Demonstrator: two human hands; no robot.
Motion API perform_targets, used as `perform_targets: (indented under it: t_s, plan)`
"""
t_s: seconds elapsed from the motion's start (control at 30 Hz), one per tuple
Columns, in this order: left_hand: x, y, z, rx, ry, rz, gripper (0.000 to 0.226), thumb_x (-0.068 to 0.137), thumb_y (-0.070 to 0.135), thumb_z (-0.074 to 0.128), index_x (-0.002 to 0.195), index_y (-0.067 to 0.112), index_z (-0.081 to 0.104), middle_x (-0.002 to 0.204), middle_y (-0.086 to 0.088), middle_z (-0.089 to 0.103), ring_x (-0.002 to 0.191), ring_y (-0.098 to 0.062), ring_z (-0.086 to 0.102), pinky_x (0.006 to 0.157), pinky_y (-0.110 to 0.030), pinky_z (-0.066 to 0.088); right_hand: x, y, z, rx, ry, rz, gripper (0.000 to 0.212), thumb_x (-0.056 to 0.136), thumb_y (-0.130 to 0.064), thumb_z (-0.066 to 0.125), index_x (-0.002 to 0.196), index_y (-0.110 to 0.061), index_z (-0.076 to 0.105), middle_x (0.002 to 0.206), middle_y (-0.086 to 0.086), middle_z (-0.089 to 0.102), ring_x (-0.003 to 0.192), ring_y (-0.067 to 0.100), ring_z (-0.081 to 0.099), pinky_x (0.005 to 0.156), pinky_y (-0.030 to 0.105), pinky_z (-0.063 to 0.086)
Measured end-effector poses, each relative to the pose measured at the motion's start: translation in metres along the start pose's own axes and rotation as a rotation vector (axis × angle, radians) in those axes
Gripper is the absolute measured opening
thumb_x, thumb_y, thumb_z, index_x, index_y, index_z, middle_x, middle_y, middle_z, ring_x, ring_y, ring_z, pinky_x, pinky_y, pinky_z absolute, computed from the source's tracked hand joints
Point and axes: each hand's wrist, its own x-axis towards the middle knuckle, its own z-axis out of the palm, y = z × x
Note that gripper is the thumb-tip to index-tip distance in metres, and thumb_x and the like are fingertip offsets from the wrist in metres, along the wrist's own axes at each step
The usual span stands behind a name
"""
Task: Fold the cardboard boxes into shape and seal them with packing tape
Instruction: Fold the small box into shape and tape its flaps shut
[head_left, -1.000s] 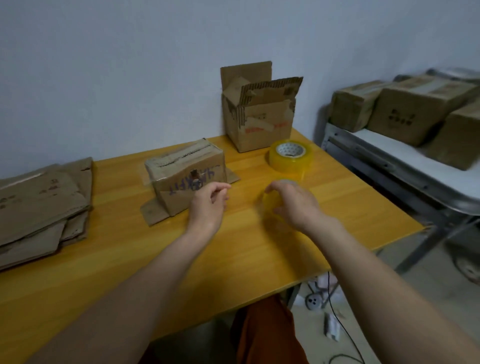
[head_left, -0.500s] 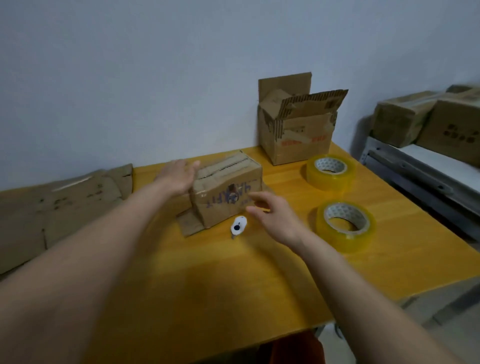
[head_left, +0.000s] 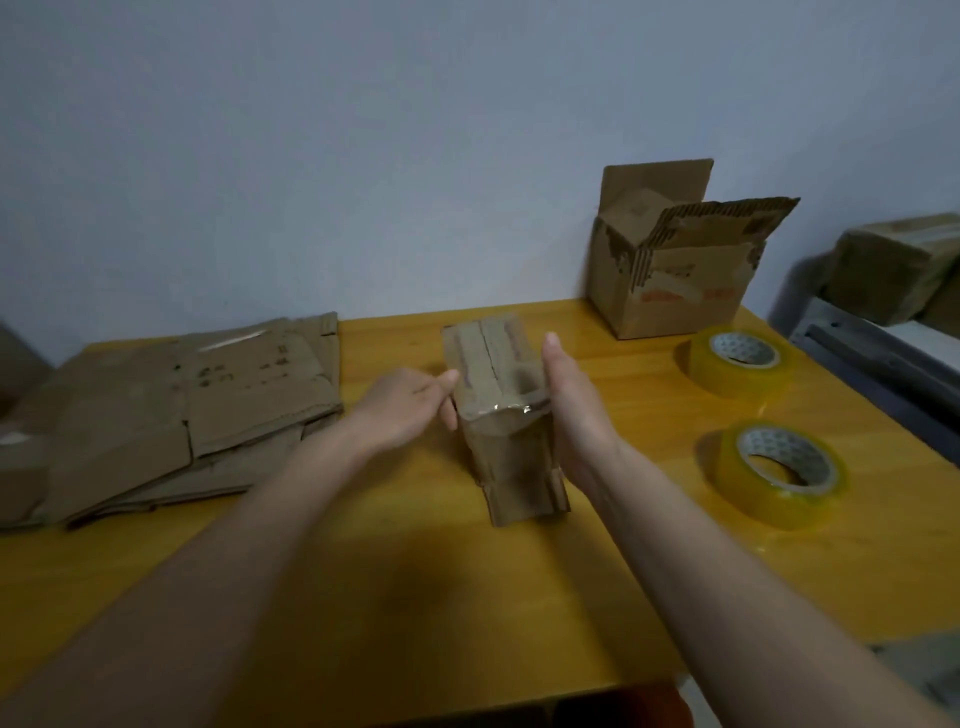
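left hand (head_left: 402, 410): i grip the small box's left side, thumb on top.
right hand (head_left: 574, 410): i press it flat, fingers straight, against the right side.
small box (head_left: 496, 395): mid-table (head_left: 415, 571), taped seam up, bottom flaps splayed.
risk: uneven squeeze could buckle the soft worn walls, i judge.
materials: creased corrugated cardboard; glossy yellow tape rolls (head_left: 779, 475) to the right.

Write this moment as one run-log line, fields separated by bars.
phase: positioning box | small box: on table, tape on top | left hand: grips left side | right hand: flat on right side | tape rolls: untouched
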Motion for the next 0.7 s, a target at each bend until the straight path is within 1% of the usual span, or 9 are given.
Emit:
perform_targets:
  t_s: [0.07,0.13,0.2,0.27,0.37,0.43,0.5,0.57,0.7]
  plan:
    - [-0.008,-0.006,0.008,0.027,0.050,0.021,0.047,0.101,0.037,0.037,0.067,0.021,0.064,0.093,-0.002,0.068,0.092,-0.019,0.060,0.076,-0.028,0.040,-0.005,0.004,0.005,-0.005,-0.020,-0.032,0.053,0.101,-0.048,0.030,0.139,-0.015,0.047,0.143,0.002,0.049,0.130,0.014,0.045,0.111,0.035,0.034]
    - [-0.012,-0.013,0.017,0.074,0.189,0.018,0.037,0.099,0.035,0.044,0.068,0.021,0.057,0.076,0.002,0.062,0.072,-0.016,0.056,0.063,-0.026,0.040,-0.012,0.013,0.008,-0.094,-0.057,-0.084,0.049,0.102,-0.045,0.026,0.131,-0.018,0.055,0.136,-0.002,0.054,0.119,0.007,0.050,0.096,0.018,0.040]
    - [-0.013,-0.019,0.022,0.075,0.326,0.035,0.024,0.096,0.033,0.052,0.073,0.023,0.052,0.076,0.005,0.053,0.068,-0.011,0.049,0.058,-0.024,0.037,-0.017,0.023,0.006,-0.203,-0.096,-0.104,0.053,0.102,-0.047,0.022,0.128,-0.021,0.060,0.129,-0.005,0.057,0.110,0.002,0.050,0.086,0.008,0.037]
    - [-0.013,-0.025,0.021,-0.044,0.341,0.086,0.003,0.093,0.028,0.057,0.090,0.028,0.057,0.082,0.007,0.054,0.071,-0.005,0.049,0.062,-0.019,0.038,-0.017,0.027,0.002,-0.261,-0.115,-0.131,0.054,0.102,-0.047,0.021,0.128,-0.022,0.060,0.133,-0.004,0.055,0.115,0.004,0.049,0.100,0.019,0.038]
    - [-0.014,-0.029,0.018,-0.115,0.284,0.141,0.018,0.094,0.031,0.055,0.105,0.028,0.069,0.093,0.014,0.061,0.080,0.007,0.051,0.065,-0.007,0.035,-0.010,0.023,-0.004,-0.414,-0.146,-0.199,0.056,0.100,-0.051,0.018,0.133,-0.024,0.055,0.141,-0.002,0.049,0.131,0.012,0.040,0.114,0.040,0.029]
    - [-0.015,-0.028,0.018,-0.115,0.283,0.137,0.017,0.092,0.038,0.056,0.097,0.032,0.071,0.091,0.017,0.062,0.079,0.008,0.052,0.062,-0.008,0.034,-0.003,0.020,-0.006,-0.553,-0.182,-0.215,0.052,0.098,-0.054,0.024,0.136,-0.029,0.051,0.154,-0.002,0.029,0.143,0.016,0.021,0.117,0.042,0.019]
    - [-0.014,-0.028,0.019,-0.141,0.286,0.113,0.011,0.087,0.043,0.062,0.089,0.035,0.069,0.087,0.014,0.062,0.075,0.003,0.052,0.060,-0.011,0.035,0.002,0.019,-0.006,-0.667,-0.246,-0.229,0.045,0.094,-0.052,0.044,0.135,-0.033,0.052,0.159,-0.007,0.008,0.145,0.019,0.009,0.118,0.045,0.018]
    - [-0.013,-0.029,0.021,-0.179,0.277,0.109,0.014,0.079,0.042,0.072,0.090,0.032,0.069,0.084,0.009,0.061,0.070,-0.003,0.051,0.059,-0.013,0.040,0.005,0.023,-0.006,-0.722,-0.304,-0.293,0.046,0.090,-0.040,0.059,0.135,-0.030,0.053,0.158,-0.007,0.010,0.144,0.018,0.013,0.118,0.044,0.020]
    - [-0.014,-0.029,0.026,-0.141,0.294,0.119,0.030,0.072,0.028,0.081,0.097,0.030,0.067,0.088,0.009,0.056,0.074,-0.004,0.051,0.068,-0.019,0.047,0.007,0.027,-0.009,-0.769,-0.346,-0.385,0.053,0.088,-0.021,0.065,0.139,-0.025,0.048,0.155,-0.010,0.022,0.141,0.014,0.021,0.118,0.041,0.022]
